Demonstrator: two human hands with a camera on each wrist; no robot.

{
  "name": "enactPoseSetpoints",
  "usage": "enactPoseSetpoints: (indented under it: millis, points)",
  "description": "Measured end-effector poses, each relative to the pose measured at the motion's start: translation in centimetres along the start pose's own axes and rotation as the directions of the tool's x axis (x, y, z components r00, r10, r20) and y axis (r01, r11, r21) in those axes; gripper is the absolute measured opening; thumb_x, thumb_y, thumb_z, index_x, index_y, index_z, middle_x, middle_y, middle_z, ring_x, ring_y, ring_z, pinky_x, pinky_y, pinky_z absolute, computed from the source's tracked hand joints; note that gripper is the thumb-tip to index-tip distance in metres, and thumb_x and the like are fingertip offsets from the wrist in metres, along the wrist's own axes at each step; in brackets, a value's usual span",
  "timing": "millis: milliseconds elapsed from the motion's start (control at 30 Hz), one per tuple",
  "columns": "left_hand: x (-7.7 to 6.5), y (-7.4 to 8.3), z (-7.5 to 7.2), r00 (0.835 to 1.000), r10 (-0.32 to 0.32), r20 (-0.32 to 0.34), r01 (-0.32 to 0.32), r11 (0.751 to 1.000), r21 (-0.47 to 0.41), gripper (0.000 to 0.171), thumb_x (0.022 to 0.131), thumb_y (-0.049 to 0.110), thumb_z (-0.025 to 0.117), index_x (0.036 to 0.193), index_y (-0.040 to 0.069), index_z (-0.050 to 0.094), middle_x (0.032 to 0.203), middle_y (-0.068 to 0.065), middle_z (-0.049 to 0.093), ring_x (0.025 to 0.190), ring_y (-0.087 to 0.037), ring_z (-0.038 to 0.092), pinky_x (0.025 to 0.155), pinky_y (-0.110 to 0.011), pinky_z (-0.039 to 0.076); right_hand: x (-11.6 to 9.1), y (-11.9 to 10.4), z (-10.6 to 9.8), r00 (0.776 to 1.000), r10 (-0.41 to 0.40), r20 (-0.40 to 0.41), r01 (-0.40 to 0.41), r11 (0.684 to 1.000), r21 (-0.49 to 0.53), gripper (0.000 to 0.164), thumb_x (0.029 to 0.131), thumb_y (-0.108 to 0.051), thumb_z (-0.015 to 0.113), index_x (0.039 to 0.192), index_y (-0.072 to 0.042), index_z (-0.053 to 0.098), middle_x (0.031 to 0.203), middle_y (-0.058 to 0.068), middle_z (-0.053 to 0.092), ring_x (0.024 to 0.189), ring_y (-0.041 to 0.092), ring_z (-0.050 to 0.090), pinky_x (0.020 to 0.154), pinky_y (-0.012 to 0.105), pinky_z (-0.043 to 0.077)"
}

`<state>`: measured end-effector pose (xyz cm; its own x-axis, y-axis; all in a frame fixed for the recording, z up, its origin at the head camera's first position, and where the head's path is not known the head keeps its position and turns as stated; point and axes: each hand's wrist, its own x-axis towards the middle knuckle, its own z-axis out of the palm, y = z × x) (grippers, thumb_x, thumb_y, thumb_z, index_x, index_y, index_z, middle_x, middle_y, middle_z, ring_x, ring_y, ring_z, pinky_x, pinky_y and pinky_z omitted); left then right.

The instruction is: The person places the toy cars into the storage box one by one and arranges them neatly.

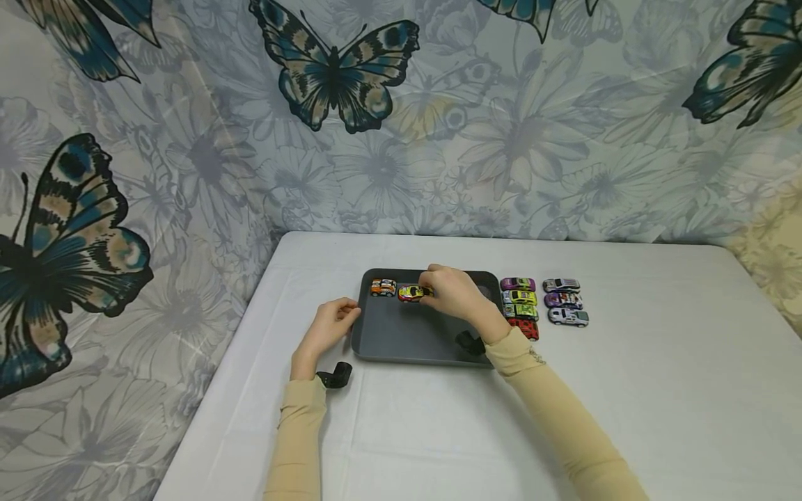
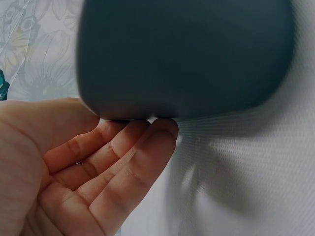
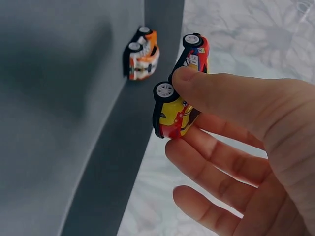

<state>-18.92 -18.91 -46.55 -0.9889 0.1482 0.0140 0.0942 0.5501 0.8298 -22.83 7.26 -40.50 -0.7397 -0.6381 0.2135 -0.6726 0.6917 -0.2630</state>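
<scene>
Yellow-red car point(image 1: 411, 293): was held at far side of tray point(image 1: 407, 341), just R of orange car point(image 1: 383, 287); contact w/ tray floor couldn't be told.
R hand point(image 1: 457, 292): yellow-red car was gripped btwn thumb & fingers; lower fingers were held apart.
Orange car: was set in tray, nr far L corner.
L hand point(image 1: 328, 325): was placed at tray's L edge, fingers bent, edge touched; pinch or mere touch couldn't be told.
Inner column: just R of tray, four were lined up, far to near: purple car point(image 1: 517, 284), yellow car point(image 1: 519, 298), green car point(image 1: 520, 311), red car point(image 1: 528, 330), last partly hidden by R arm.
Outer column: three were parked beside: silver car point(image 1: 561, 285), purple patterned car point(image 1: 564, 300), white car point(image 1: 568, 317).
Table: was covered w/ white cloth point(image 1: 401, 445).
Wall: was hung w/ butterfly-print cloth point(image 1: 335, 76).
</scene>
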Motion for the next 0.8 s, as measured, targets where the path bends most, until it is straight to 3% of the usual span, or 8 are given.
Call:
enactPoseSetpoints:
  millis: [800]
  points:
    - [0.1, -0.3, 0.0, 1.0, -0.008, 0.006, 0.008, 1.0, 0.003, 0.024, 0.093, 0.01, 0.056, 0.108, -0.007, 0.061, 0.091, -0.015, 0.065, 0.072, -0.018, 0.062, 0.06, -0.027, 0.051, 4.4, -2.1, 4.1, 0.989, 0.052, 0.135, -0.047, 0.998, -0.044, 0.021, 0.077, -0.022, 0.077, 0.089, -0.01, 0.067, 0.082, 0.002, 0.057, 0.071, 0.015, 0.057, 0.061, 0.031, 0.048]
